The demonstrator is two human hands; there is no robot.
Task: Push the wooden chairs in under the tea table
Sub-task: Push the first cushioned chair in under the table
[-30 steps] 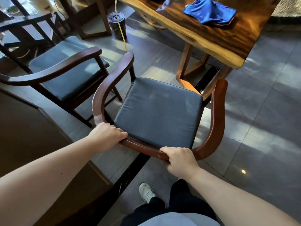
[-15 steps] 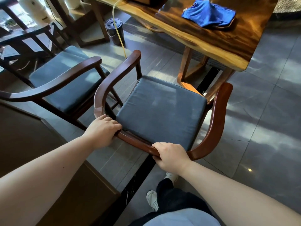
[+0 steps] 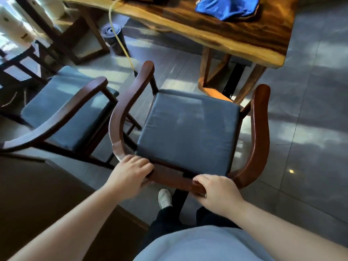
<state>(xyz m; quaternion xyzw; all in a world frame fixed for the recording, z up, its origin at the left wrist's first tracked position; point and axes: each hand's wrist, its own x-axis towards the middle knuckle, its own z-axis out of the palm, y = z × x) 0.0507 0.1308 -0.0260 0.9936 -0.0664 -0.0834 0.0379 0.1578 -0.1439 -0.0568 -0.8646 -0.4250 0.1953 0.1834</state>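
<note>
- Pushing of the near wooden armchair (image 3: 260, 132) is judged to be the step in hand; it is gripped at the curved back rail, seat facing the tea table (image 3: 216, 32).
- The chair is placed on the grey tiled floor (image 3: 310, 129), front edge close to the table's leg frame (image 3: 209, 74) but not yet under the slab top; the arm tips are short of the table edge.
- The left hand (image 3: 130, 173) is wrapped over the left bend of the rail, fingers curled onto its inner face; a firm hold on the chair.
- The right hand (image 3: 218, 193) is clenched on the rail just right of centre, thumb underneath.
- The dark seat cushion (image 3: 188, 132) is seated flat in the frame.
- A second armchair (image 3: 62, 113) is set to the left, angled away, not yet pushed in.
- A blue cloth (image 3: 226, 6) is lying on the tabletop; a yellow hose (image 3: 120, 38) is hanging past a dark canister (image 3: 111, 36) on the floor.
- Next move, as judged: a straight forward shove is called for, with the chair steered left of the leg frame so its front right leg is not caught; the hose near the left arm tip should be watched.
</note>
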